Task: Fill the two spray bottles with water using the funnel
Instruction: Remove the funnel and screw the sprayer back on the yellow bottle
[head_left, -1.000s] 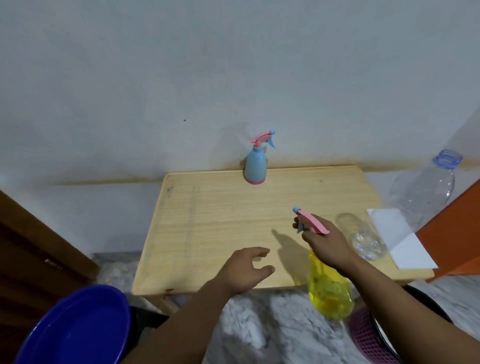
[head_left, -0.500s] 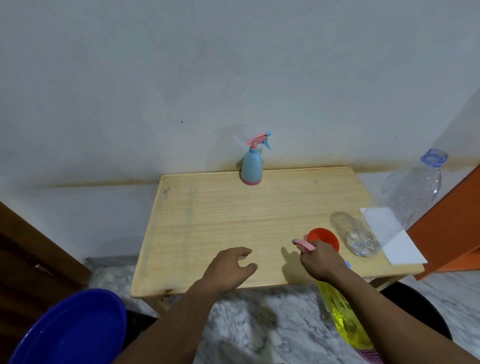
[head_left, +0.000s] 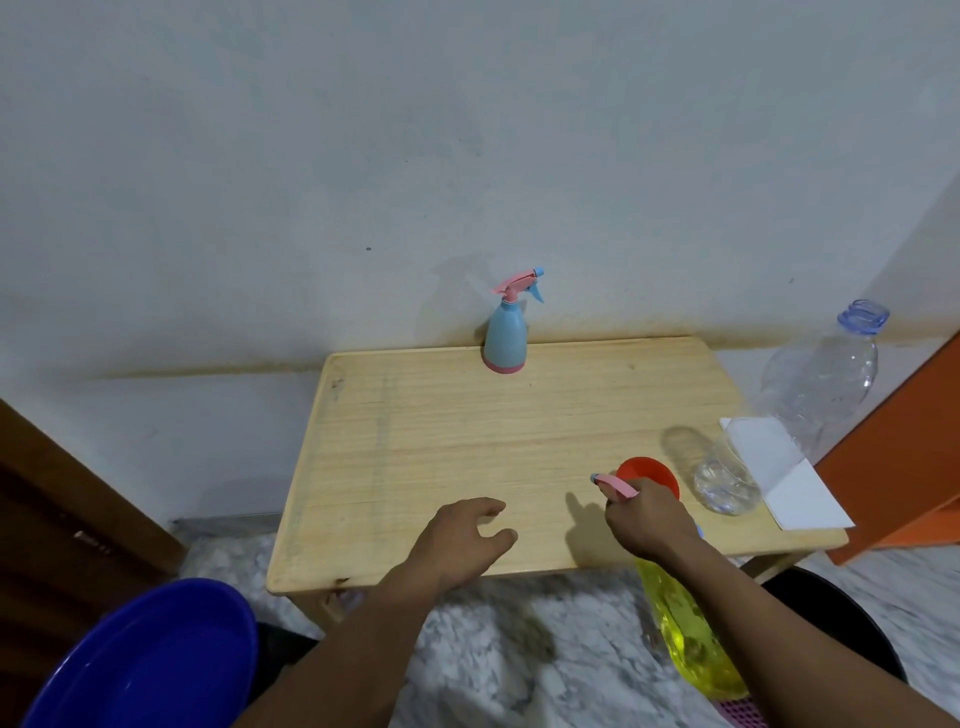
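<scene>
Gripping the yellow spray bottle (head_left: 685, 634) by its pink head in my right hand (head_left: 647, 525) below the surface (head_left: 415, 441) edge, left hand (head_left: 457, 540) loose and empty, I should lift it clear and stand it upright beside the orange funnel (head_left: 652, 473).

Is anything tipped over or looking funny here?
Yes. The big clear bottle lies tilted on the table's right edge, its neck poking out past it. The right hand holds the yellow spray bottle hanging below the tabletop. The blue spray bottle stands upright.
</scene>
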